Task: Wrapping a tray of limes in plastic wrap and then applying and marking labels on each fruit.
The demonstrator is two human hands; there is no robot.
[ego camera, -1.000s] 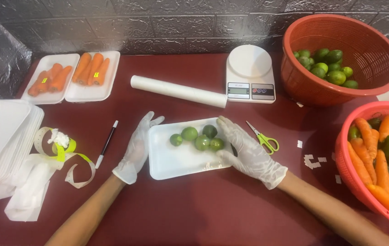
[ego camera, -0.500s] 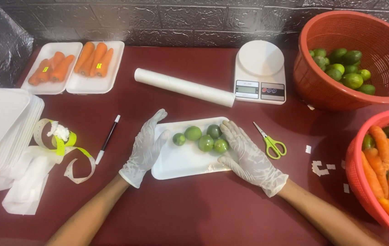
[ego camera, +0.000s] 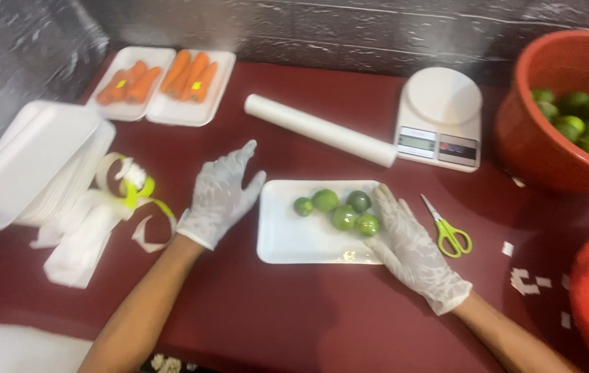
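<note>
**A dark red table and its load**

The dark red table (ego camera: 294, 304) carries a white foam tray (ego camera: 294, 235) near the middle, with green-handled scissors (ego camera: 450, 231) just right of it. Behind lie a white roll (ego camera: 319, 129) and a white kitchen scale (ego camera: 439, 117). At the far left corner sit two trays of carrots (ego camera: 163, 84); nearer, a stack of empty foam trays (ego camera: 35, 162) and a tangle of what looks like label backing strip (ego camera: 129, 200). Two red baskets (ego camera: 550, 138) stand at right, small white scraps (ego camera: 526, 280) scattered beside them

Head cam, looks steeply down at red table (ego camera: 322, 311), close.
</note>
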